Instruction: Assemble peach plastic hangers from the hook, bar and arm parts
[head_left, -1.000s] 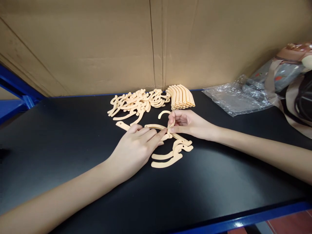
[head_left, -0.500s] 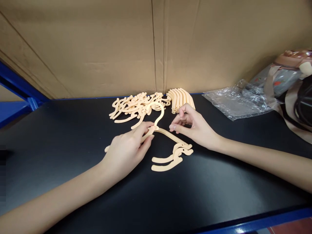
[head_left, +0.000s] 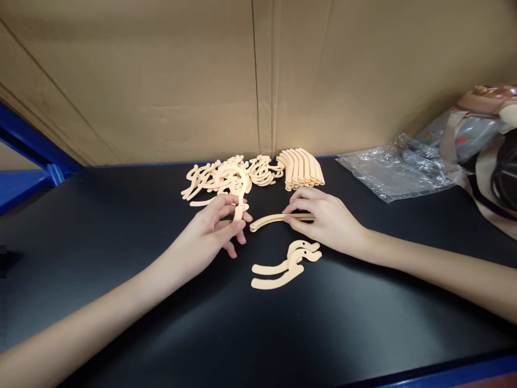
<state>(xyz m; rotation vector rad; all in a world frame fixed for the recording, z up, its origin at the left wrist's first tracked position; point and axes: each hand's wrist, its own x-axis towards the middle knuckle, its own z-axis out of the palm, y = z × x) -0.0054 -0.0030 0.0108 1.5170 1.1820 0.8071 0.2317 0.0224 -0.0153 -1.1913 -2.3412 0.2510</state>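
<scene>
Between its thumb and fingers, my left hand (head_left: 216,223) pinches a cream plastic hanger hook (head_left: 244,188), which stands up above the fingers. My right hand (head_left: 325,218) grips a cream hanger arm (head_left: 266,220) with a narrow slot along its edge. The arm's near end points left and lies apart from the hook; its other end is hidden behind the right hand. In front of the right hand, two flat curved hanger pieces (head_left: 278,283) with notched ends and small holes lie side by side on the black tabletop (head_left: 173,323).
A loose pile of cream hanger pieces (head_left: 202,180) lies at the back, beside a neat row of curved hanger arms (head_left: 301,170). Clear plastic wrap (head_left: 388,175) and a strapped bag (head_left: 452,129) sit at the right. Cardboard (head_left: 161,81) walls the rear.
My right hand has closed on a hanger arm that was joined at the hook, and the two are now apart. My left hand has shifted slightly left with the hook.
</scene>
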